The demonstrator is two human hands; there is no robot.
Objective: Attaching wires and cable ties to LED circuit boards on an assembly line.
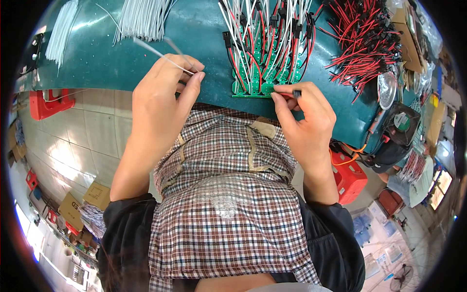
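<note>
My left hand [163, 95] is closed in a pinch on thin white wires [163, 55], whose far ends fan out past the fingers above the table. My right hand [307, 114] pinches a short red-and-black wire lead [288, 95] with a black plug [297, 93] by the index finger. Its fingertips are at the near edge of the green circuit board panel [240, 87], at the front of the table. White, red and black wires with black plugs [226, 40] stand up from that panel in rows. The lead's tip is hidden by my fingers.
Bundles of white wires [144, 19] lie at the back left of the green table [204, 29]. A heap of red-and-black leads [365, 39] lies at the right. Beyond it are a soldering iron [375, 121] and a small black fan [403, 121]. Red stools [348, 180] stand below.
</note>
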